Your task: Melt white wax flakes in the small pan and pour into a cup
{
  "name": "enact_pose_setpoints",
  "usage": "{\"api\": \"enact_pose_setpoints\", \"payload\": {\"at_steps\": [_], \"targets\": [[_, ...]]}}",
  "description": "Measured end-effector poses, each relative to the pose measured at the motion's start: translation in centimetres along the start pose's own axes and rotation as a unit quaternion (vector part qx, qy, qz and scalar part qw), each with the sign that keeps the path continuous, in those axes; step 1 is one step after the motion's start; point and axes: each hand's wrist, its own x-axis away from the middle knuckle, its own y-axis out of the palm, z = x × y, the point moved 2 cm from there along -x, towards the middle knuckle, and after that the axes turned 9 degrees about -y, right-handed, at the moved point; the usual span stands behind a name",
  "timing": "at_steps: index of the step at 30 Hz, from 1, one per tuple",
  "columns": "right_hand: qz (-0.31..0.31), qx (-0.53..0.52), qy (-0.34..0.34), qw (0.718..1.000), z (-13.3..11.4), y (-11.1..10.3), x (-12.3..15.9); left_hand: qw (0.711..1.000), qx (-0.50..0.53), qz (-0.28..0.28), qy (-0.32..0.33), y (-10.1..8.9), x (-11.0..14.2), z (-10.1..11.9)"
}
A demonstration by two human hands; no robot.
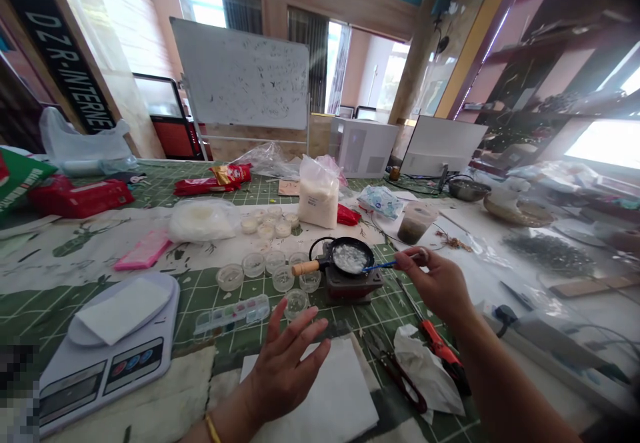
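Observation:
A small black frying pan (371, 251) with a wooden handle sits on a little burner (350, 291) and holds whitish, translucent pieces (350, 258). My right hand (440, 282) pinches a thin blue stick (383, 266), whose far end reaches into the pan. Held low over a white sheet of paper (340, 396), my left hand (290, 370) has its fingers spread and nothing in it. Just beyond its fingertips stands a small clear round dish (297, 303). Several more such dishes (254, 264) are grouped left of the pan, beside a clear pill box (233, 316).
At left lies a kitchen scale (110, 356) with white paper on it. Scissors (395, 370), a crumpled tissue (425, 376) and a red-handled tool (440, 343) lie near my right forearm. Behind the pan stand a bag of pale granules (319, 196) and a plastic cup (416, 222).

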Motion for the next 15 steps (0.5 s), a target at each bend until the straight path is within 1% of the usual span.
{"api": "enact_pose_setpoints", "payload": {"at_steps": [2,4,5,9,10,13,15], "targets": [[-0.043,-0.053,-0.016,0.998,-0.5,0.9,-0.1,1.000,-0.002,-0.004,0.000,0.0,0.0,-0.1],[-0.070,-0.073,-0.022,0.995,-0.6,1.7,-0.4,1.000,-0.006,-0.005,-0.003,0.0,0.0,-0.2],[-0.068,-0.062,-0.021,0.995,-0.5,1.9,-0.6,1.000,-0.006,-0.005,-0.003,0.0,0.1,-0.2],[-0.016,0.017,-0.013,1.000,-0.7,1.9,-1.0,1.000,-0.001,-0.001,-0.010,0.2,0.3,-0.2],[-0.016,0.018,-0.016,1.000,-0.9,1.9,-0.9,1.000,0.002,-0.001,-0.011,0.2,0.3,-0.2],[-0.055,-0.024,-0.034,0.998,-1.3,2.4,-1.0,1.000,0.008,-0.004,-0.009,0.2,0.2,-0.2],[-0.061,-0.038,-0.029,0.997,-1.0,2.8,-1.5,1.000,0.006,-0.002,-0.008,0.1,0.1,-0.1]]}}
